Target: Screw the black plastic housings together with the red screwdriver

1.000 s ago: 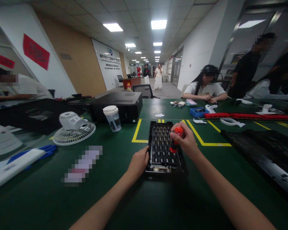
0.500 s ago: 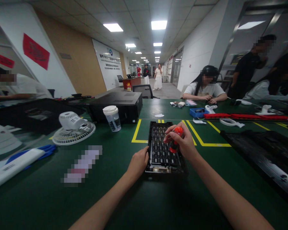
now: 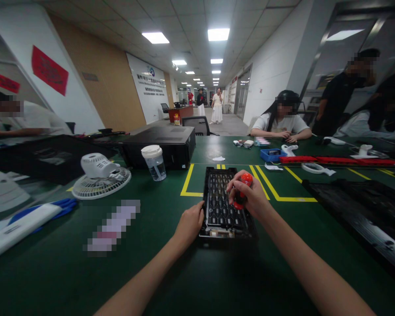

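Observation:
A black rectangular casing (image 3: 216, 186) with rows of moulded cells lies on the green table in front of me. My left hand (image 3: 191, 220) is closed on its left edge, thumb and fingers gripping the rim. Over the casing's right half, my right hand (image 3: 250, 195) is wrapped round a screwdriver with a red and black handle (image 3: 246, 178). The handle stands nearly upright, tilted slightly. Its shaft and tip are hidden by the hand and the dark casing. A pale part (image 3: 222, 234) sits at the casing's near end.
Left of the casing are a lidded cup (image 3: 157, 164), a white fan (image 3: 100, 180) and a black box (image 3: 161, 142). Another black panel (image 3: 358, 210) lies to the right. Farther back are a blue tray (image 3: 272, 154) and a seated person (image 3: 281, 118).
My right hand has shifted slightly to the right with the screwdriver, and its fingers have turned a little round the handle. The left hand and the casing stay in place.

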`<state>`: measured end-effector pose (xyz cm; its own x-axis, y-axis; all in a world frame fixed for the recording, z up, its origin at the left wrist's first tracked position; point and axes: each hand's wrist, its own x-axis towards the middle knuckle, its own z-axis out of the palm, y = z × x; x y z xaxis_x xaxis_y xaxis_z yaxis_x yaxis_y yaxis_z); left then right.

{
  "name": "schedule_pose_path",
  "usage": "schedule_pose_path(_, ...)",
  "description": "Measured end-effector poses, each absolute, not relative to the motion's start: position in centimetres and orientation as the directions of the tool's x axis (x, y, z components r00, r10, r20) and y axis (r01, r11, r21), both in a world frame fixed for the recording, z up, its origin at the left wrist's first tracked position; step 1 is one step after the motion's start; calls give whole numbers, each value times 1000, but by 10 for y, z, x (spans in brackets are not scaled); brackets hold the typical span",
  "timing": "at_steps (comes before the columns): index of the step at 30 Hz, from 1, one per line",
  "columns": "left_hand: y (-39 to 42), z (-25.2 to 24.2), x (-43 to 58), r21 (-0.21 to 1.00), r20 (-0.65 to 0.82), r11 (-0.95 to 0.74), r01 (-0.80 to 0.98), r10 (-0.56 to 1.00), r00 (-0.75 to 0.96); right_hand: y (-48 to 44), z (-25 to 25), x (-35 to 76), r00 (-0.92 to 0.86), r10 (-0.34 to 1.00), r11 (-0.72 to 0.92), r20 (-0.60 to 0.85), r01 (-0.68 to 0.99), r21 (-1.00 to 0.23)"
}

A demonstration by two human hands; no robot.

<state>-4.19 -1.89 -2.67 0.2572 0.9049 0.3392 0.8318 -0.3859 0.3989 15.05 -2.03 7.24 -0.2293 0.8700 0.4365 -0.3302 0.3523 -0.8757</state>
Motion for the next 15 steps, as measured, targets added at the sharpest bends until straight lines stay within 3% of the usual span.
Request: schedule_pose_path(15,-18,-25,-41,411,318,-362,836,917,241,-23,71,150,-268,864,316,427,-371,-873)
